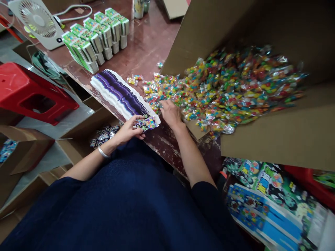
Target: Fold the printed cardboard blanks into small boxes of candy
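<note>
My left hand is closed on a small printed candy box, purple and colourful, with a white end flap standing out toward the right. Just beyond it lies a long row of flattened purple-and-white boxes, overlapping along the table edge. At the near edge of a heap of clear candy packets is my right hand, its fingers reaching among the packets. Those fingertips are partly hidden, so whether they grip a packet does not show. The heap spills out of a big cardboard carton lying on its side.
Bundled green-and-white cartons stand on the brown table beside a white fan. A red stool is at left. Below the table, an open box holds small dark packets. Printed sheets lie at lower right.
</note>
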The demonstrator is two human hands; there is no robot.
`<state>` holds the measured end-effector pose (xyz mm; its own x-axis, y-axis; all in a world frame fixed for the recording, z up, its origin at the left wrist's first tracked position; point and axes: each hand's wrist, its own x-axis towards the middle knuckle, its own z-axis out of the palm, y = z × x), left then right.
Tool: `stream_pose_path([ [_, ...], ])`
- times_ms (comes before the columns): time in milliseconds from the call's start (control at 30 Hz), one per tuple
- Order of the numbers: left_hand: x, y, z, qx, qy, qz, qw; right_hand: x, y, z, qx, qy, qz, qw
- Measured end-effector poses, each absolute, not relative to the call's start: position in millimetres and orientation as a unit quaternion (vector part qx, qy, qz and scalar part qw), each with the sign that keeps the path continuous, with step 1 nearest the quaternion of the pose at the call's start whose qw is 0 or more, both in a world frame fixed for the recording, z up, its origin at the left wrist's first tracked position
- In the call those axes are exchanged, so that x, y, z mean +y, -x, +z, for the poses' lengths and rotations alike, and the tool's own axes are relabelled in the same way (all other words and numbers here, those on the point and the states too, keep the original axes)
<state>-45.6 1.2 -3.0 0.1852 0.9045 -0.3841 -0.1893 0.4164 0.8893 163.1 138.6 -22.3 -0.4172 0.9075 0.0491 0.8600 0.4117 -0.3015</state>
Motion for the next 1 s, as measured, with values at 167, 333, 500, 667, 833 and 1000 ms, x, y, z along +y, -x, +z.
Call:
stream_pose_path([
  [167, 8, 42, -12, 0.475, -0.394, 0.393, 0.682, 124, -203, -13, -0.783, 0.555, 0.144, 0.242],
  [333, 14, 27, -25, 0.504, -0.505, 0.375, 0.592, 89, -208, 18, -0.626, 0.511, 0.306, 0.503],
  [500, 12, 18, -23, 0.474, -0.497, 0.383, 0.618, 61, -187, 35, -0.615, 0.490, 0.344, 0.512],
  [667, 10, 12, -21, 0.442, -0.477, 0.424, 0.630, 59, -183, 29, -0.661, 0.520, 0.272, 0.468],
  [833, 8, 5, -15, 0.433, -0.475, 0.456, 0.615, 56, -184, 30, -0.733, 0.480, 0.262, 0.404],
  [1000, 3, 5, -6, 0.455, -0.451, 0.501, 0.581, 40, -181, 12, -0.641, 0.457, 0.415, 0.457],
])
